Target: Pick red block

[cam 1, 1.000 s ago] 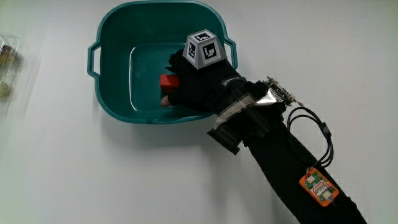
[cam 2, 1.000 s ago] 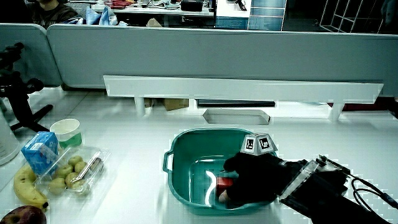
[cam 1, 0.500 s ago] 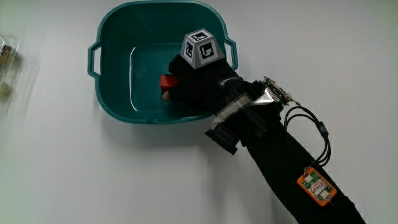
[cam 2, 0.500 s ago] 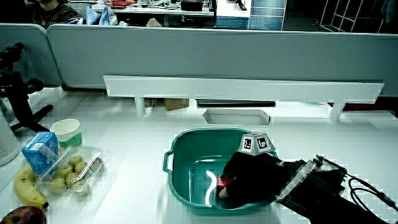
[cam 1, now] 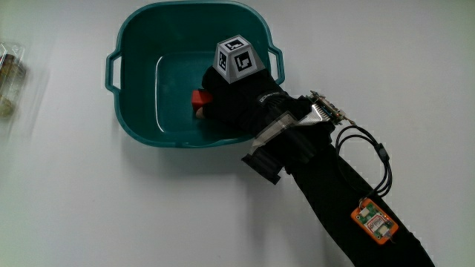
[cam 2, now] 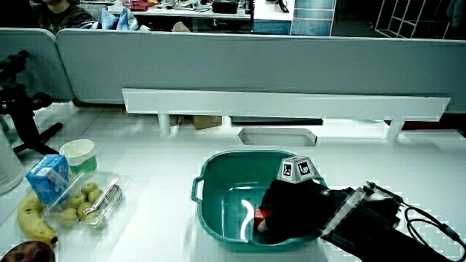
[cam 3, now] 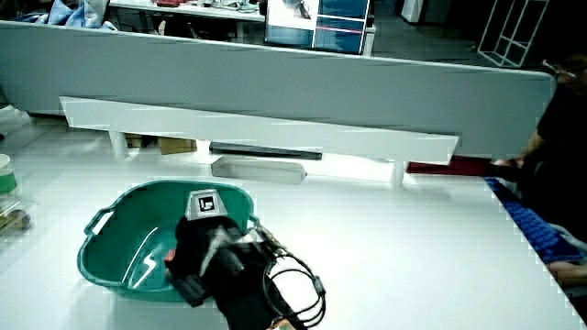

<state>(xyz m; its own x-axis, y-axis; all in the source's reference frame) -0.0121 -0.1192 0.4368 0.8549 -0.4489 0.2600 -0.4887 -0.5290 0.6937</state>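
From above, the red block (cam 1: 199, 99) lies on the floor of the teal basin (cam 1: 133, 44), poking out from under the fingertips of the hand (cam 1: 236, 100), which reaches in over the basin's rim nearest the person. The fingers curl down onto the block and touch it; whether they have truly gripped it I cannot tell.

In a side view the hand (cam 2: 291, 207) sits low inside the basin (cam 2: 218, 169), with a sliver of red (cam 2: 262, 214) at its fingers. A paper cup (cam 2: 78, 154), a blue carton (cam 2: 46, 177), a banana (cam 2: 28, 220) and a clear tray of small fruit (cam 2: 86, 202) stand well apart.

In a side view the hand (cam 3: 194, 246) covers the block inside the basin (cam 3: 119, 211).
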